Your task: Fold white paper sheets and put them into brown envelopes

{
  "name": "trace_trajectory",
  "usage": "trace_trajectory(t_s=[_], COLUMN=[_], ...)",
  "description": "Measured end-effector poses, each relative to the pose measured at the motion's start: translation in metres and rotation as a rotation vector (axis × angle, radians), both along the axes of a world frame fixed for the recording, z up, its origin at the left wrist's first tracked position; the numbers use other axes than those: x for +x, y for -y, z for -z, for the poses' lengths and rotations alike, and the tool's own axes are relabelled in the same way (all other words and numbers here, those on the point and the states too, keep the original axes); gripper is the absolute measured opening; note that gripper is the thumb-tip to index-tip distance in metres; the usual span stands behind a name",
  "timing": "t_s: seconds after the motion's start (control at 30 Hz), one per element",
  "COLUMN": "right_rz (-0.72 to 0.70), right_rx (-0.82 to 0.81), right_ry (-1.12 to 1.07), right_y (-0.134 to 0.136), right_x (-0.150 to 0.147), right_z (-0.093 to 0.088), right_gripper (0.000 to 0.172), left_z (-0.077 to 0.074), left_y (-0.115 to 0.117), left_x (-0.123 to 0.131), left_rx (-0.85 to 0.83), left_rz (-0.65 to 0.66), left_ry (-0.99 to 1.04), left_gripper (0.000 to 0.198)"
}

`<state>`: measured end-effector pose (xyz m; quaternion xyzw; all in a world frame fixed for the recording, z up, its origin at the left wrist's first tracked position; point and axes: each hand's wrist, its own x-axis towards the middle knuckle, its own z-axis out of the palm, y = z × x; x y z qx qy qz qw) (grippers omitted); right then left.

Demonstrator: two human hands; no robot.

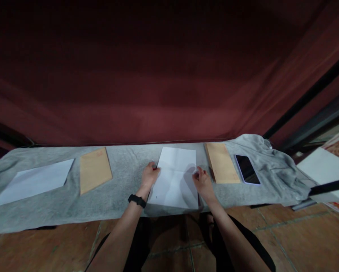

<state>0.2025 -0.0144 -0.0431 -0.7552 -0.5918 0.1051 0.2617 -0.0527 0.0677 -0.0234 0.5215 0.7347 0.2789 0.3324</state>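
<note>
Paper (173, 185) lay in the middle, with hands at both its long edges! The left hand (150, 175), black band (137, 200) at the wrist, gripped the left edge, thumb on top. The right hand (202, 180) was curled in at the right edge; whether it truly pinched the paper, I couldn't tell. Faint creases crossed the paper, yet it lay open and flat: creasing done, I'd judge, no fold closed, work on this one probably part through. How much was left was hard to call. Just right, a stack of envelopes (223, 164), then a phone (247, 169), dark screen up! Out left, a tan envelope (96, 170), perhaps several, then white sheets (36, 182), untouched by either hand. Grey cloth (127, 196) lay under everything, with a red curtain (164, 113) beyond.
</note>
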Motion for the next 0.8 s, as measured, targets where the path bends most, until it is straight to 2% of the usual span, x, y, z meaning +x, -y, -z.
trace_trajectory(t_s=[0.2,0.4,0.53,0.67,0.8], right_rz=[-0.028,-0.057,-0.075,-0.183,-0.172], right_rx=[-0.039,-0.016,0.05,0.144,0.118], right_ry=[-0.264,-0.539,-0.639,-0.714,-0.812], right_y=[-0.009,-0.012,-0.016,-0.016,-0.015], right_x=[0.009,0.001,-0.006,-0.008,-0.011], right_z=[0.005,0.009,0.009,-0.001,-0.016], right_gripper=[0.039,0.047,0.054,0.062,0.052], left_z=[-0.001,-0.018,-0.029,-0.038,-0.047], left_y=[0.0,0.014,0.017,0.021,0.025], left_x=[-0.011,-0.018,-0.021,-0.023,-0.022], left_rx=[-0.082,-0.133,-0.166,-0.191,-0.193], left_rz=[0.057,0.048,0.007,0.036,0.136], left_ry=[0.189,0.419,0.741,0.887,0.925], left_gripper=[0.004,0.015,0.034,0.042,0.046])
